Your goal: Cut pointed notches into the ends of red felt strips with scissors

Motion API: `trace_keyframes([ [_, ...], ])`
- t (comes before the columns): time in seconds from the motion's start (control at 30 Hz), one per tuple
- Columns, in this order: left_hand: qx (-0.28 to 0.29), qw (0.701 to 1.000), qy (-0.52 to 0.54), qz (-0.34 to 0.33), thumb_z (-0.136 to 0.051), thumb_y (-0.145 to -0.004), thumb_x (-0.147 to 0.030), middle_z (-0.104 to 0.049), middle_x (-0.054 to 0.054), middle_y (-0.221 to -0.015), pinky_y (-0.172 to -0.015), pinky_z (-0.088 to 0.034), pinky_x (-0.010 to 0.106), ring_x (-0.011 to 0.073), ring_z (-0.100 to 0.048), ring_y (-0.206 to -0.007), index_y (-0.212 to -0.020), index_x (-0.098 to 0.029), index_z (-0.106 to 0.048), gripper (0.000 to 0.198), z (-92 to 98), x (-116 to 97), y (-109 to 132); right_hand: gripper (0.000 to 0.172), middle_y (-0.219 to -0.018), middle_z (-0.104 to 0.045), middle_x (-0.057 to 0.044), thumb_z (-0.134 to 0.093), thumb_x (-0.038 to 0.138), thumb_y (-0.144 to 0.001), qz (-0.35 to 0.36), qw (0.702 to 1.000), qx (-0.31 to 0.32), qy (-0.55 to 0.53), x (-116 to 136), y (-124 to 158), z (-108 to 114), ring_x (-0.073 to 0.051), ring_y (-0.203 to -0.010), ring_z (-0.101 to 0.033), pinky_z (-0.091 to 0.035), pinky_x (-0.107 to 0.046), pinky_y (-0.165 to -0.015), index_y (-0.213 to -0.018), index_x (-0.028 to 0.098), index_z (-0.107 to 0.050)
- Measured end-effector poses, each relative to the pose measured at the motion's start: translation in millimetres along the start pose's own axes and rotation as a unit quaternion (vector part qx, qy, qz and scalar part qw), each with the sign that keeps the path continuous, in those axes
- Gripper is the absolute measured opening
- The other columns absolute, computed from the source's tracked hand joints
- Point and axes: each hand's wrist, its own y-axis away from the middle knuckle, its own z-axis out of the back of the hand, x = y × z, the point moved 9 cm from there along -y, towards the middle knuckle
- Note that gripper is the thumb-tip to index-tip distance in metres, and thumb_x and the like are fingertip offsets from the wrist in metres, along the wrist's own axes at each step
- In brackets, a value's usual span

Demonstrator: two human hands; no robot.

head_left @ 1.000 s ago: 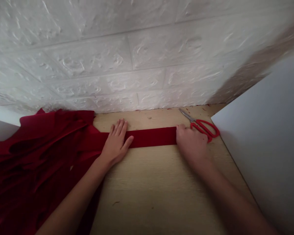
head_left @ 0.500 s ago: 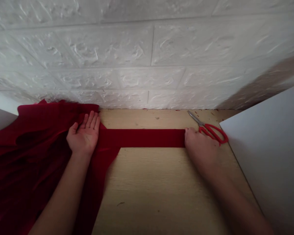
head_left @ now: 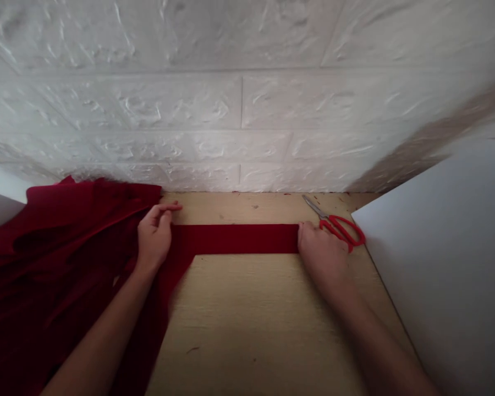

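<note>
Pinches the right end of the red strip [head_left: 237, 239] in the right hand [head_left: 324, 253], with fingers folded tightly down on the fabric edge. Runs flat and straight leftward from there across the pale wooden table [head_left: 231, 308]. Holds the left hand [head_left: 154, 236] half open at the strip's left end, with fingers loosely bent, pointing right, and with nothing visible in them; cannot tell if touching cloth. Shows red-handled scissors [head_left: 338, 224] just beyond the right hand, and heaped red cloth [head_left: 66, 264] around the left forearm.
</note>
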Motion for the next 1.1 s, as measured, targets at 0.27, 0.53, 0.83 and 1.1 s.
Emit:
trace_keyframes([
  [0.27,0.131,0.943,-0.273,-0.142,-0.045,-0.094,-0.048,-0.044,0.019,-0.155,-0.120,-0.026,0.061,0.0379,-0.026,-0.152,-0.132,-0.018,-0.062,0.051,-43.9,-16.3,8.8,0.044,-0.080,-0.074,-0.019,-0.028,0.021,-0.105,-0.005,1.000,0.009,-0.024,-3.9,3.4,9.3,-0.029,-0.075,-0.075,-0.050,-0.033,-0.058,-0.097,0.009,-0.070],
  [0.53,0.114,0.906,-0.341,-0.224,-0.037,-0.098,-0.038,-0.061,0.021,-0.137,-0.114,-0.037,0.060,0.0390,-0.044,-0.142,-0.118,-0.016,-0.067,0.042,-59.6,-54.9,6.2,0.042,-0.074,-0.074,-0.017,-0.033,0.022,-0.105,0.007,0.998,-0.036,-0.042,-8.3,0.1,5.4,-0.024,-0.068,-0.072,-0.038,-0.028,-0.053,-0.088,0.011,-0.071],
  [0.83,0.313,0.808,-0.235,-0.439,-0.038,-0.102,-0.037,-0.067,0.018,-0.126,-0.103,-0.051,0.045,0.0294,-0.062,-0.121,-0.122,-0.009,-0.062,0.041,-204.6,-173.1,82.5,0.046,-0.060,-0.068,-0.006,-0.038,0.026,-0.106,0.069,0.955,-0.283,-0.048,-14.0,14.8,46.4,-0.015,-0.057,-0.061,-0.027,-0.028,-0.053,-0.069,0.015,-0.063],
  [1.1,0.302,0.825,-0.116,-0.464,-0.029,-0.106,-0.028,-0.069,0.002,-0.067,-0.055,-0.044,0.024,0.0121,-0.062,-0.056,-0.084,-0.017,-0.060,0.039,-225.6,-159.4,89.5,0.048,-0.053,-0.052,0.001,-0.039,0.023,-0.107,0.144,0.905,-0.382,-0.122,-21.0,32.5,68.5,-0.012,-0.052,-0.048,-0.033,-0.026,-0.059,-0.060,0.021,-0.048],
])
